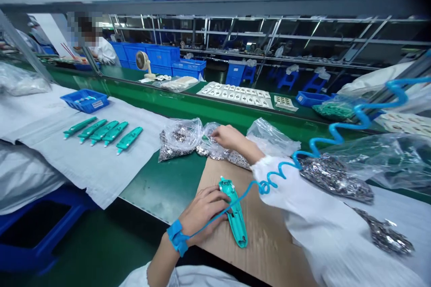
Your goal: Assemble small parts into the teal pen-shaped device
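Note:
My left hand [208,210] lies over the left edge of a long teal plastic casing half [236,219] and holds it on a sheet of brown cardboard [266,237]. The casing lies with its hollow inside up and has small parts fitted near its far end. My right hand [226,137] reaches across to an open clear bag of small metal parts [213,148], its fingertips pinched together at the opening. What the fingertips hold is too small to make out. A blue strap [178,237] circles my left wrist, and its coiled cord [316,147] crosses over my right sleeve.
Another bag of metal parts [178,141] stands to the left. Several teal devices [104,132] and a blue tray [85,100] lie on white sheeting. More metal parts [336,179] lie at right. Beyond runs a green belt [144,105]; a co-worker [104,49] sits at far left.

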The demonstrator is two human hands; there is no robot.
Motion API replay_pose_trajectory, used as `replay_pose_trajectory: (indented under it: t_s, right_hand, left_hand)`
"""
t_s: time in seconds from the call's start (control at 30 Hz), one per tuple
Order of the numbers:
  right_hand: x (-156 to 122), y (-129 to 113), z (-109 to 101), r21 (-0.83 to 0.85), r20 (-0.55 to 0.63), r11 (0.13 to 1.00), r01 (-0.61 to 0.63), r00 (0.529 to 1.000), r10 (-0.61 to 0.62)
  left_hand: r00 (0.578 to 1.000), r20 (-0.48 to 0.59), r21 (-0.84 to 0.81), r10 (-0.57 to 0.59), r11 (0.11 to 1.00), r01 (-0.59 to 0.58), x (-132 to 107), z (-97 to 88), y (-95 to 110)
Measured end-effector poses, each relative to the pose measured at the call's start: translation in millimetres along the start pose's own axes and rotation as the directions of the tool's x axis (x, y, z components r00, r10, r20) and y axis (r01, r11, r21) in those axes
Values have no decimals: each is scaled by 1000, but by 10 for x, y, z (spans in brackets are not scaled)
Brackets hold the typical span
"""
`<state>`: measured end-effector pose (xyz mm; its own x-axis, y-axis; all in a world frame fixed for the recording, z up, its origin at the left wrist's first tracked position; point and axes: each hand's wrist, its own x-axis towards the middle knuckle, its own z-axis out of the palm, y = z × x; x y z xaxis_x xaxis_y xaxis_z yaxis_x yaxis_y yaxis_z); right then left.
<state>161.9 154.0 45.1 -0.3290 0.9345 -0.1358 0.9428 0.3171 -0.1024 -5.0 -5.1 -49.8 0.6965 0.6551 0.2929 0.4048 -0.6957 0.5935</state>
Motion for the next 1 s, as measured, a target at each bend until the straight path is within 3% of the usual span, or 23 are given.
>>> replay_pose_trajectory:
  t_s: [0.1, 0.23, 0.63, 0.87, 1.0]
  right_hand:
    - [264, -109, 94, -52, 89, 999, -6, 996, 11]
    - [296, -98, 151, -102, 125, 995, 4, 992, 8]
    - [162, 9, 29, -82, -85, 997, 12, 996, -19]
    - [110, 76, -23, 0, -116, 999, 46, 992, -45]
    - [-93, 118, -172, 67, -128, 993, 93, 988, -84]
  left_hand:
    - [1000, -23, -2, 18, 1000, -18, -18, 24, -27]
    - [999, -13, 2, 40, 999, -40, -27, 52, -64]
    - [1000, -4, -11, 22, 1000, -22, -17, 35, -43]
    - [1000, -3, 1, 22, 1000, -22, -24, 41, -48]
    - [1000, 2, 0, 18, 1000, -18, -29, 38, -47]
